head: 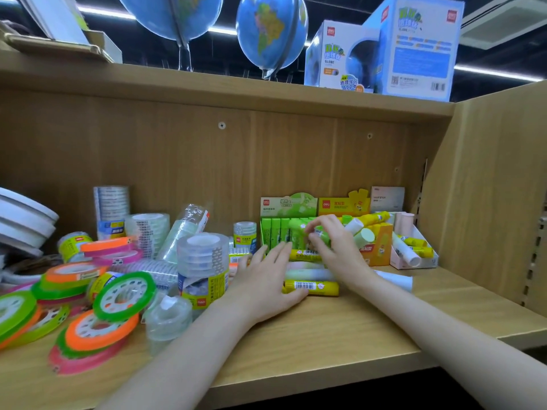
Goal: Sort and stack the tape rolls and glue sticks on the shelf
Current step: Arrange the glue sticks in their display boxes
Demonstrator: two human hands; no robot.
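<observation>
Your left hand (266,279): grip released, fingers flat on shelf (340,329), touching yellow glue stick (312,287). Your right hand (334,247): grip pinching green glue stick (321,235), just in front of green display box (288,220); tape rolls (118,279) left of box

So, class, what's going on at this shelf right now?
A person is sorting stationery on a wooden shelf. The right hand pinches a green glue stick by the green display box. The left hand lies flat and open beside loose yellow glue sticks. Tape rolls lie jumbled on the left.
</observation>
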